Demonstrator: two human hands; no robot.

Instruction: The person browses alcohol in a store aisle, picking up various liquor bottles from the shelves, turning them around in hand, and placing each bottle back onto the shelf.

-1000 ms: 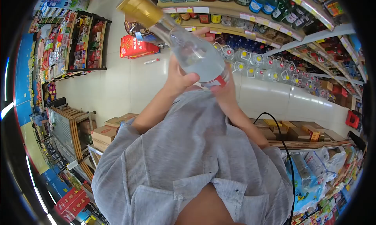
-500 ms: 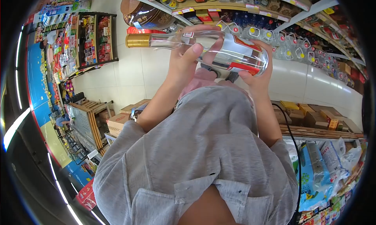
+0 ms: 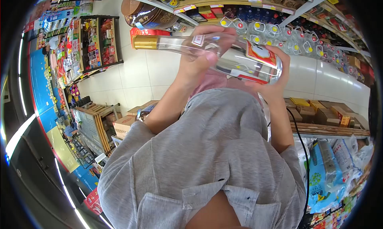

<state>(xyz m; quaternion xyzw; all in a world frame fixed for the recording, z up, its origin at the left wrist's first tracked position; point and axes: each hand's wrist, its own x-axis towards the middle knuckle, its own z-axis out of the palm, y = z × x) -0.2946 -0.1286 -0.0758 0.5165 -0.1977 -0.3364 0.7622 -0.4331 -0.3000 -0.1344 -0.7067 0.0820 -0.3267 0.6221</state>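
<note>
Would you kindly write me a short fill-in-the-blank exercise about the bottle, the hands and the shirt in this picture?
1. The clear bottle has a cap coloured ____.
2. In the picture, the cap end points toward the ____ edge.
3. Of the left hand and the right hand, the one nearer the bottle's base is the ____.
4. The person's shirt is ____ in colour.

Missing words: gold; left; right; grey.

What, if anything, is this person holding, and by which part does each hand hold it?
A bottle: the left hand grips it around the shoulder, and the right hand holds it at the base end.
</note>
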